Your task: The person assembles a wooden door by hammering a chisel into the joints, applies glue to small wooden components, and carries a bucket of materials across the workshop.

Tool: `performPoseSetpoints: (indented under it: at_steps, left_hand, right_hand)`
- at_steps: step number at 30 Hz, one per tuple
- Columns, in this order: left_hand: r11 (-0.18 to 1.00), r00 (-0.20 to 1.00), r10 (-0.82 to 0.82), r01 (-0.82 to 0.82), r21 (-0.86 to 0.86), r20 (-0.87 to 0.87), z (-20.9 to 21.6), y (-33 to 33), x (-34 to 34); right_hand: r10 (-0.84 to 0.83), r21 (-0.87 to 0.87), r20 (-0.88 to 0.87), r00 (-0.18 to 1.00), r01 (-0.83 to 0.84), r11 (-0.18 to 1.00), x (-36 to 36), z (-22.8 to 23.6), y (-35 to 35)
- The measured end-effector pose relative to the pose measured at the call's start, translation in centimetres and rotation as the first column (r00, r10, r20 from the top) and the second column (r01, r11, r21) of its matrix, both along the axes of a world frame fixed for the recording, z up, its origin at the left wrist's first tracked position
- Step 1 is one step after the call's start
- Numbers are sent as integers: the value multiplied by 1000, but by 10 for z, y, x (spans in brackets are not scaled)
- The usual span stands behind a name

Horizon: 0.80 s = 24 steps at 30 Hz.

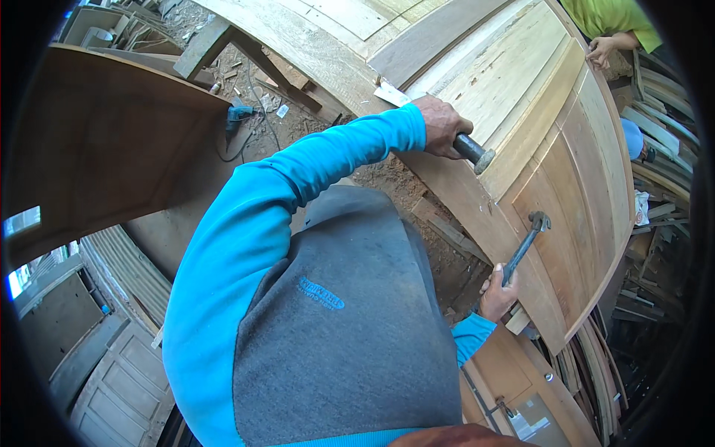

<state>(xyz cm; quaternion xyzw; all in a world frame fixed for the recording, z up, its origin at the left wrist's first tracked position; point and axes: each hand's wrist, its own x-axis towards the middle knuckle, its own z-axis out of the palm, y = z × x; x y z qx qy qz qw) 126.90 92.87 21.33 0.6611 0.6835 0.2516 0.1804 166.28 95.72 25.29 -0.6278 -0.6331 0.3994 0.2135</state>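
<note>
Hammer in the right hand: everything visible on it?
The hammer has a slim, dark blue-grey handle and a dull greyish head, apparently metal, with what looks like a curved claw. The right hand grips it low on the handle. It slants head-outward, away from the body, over the panelled wooden board; whether its head touches the wood is unclear.

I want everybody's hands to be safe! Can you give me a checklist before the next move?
1. Hammer gripped: ok, in the right hand.
2. Dark tool gripped: ok, in the left hand.
3. Hammer apart from left hand: ok.
4. Co-worker's hand away from hammer: ok, by the wooden panel's far edge.
5. Gloves on the two tool-holding hands: not ok, both bare.
6. Dark tool's hidden end touching wood: cannot tell.
</note>
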Motion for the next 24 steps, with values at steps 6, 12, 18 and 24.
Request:
performPoseSetpoints:
  at_steps: [6, 12, 18, 24]
  left_hand:
    - [995, 998, -61, 59, 76, 25, -13, 3, -3]
    - [998, 998, -60, 61, -12, 34, -8, 12, 1]
    - [983, 983, -180, 180, 30, 19, -27, 5, -13]
    - [977, 974, -210, 208, 43, 78, -36, 3, -13]
  right_hand:
    - [-215, 232, -248, 945, 273, 933, -34, 3, -18]
    - [-281, 254, -506, 815, 452, 855, -135, -27, -55]
    - [-220, 364, -26, 975, 214, 906, -153, -64, -80]
    - [-482, 143, -610, 629, 686, 713, -168, -55, -86]
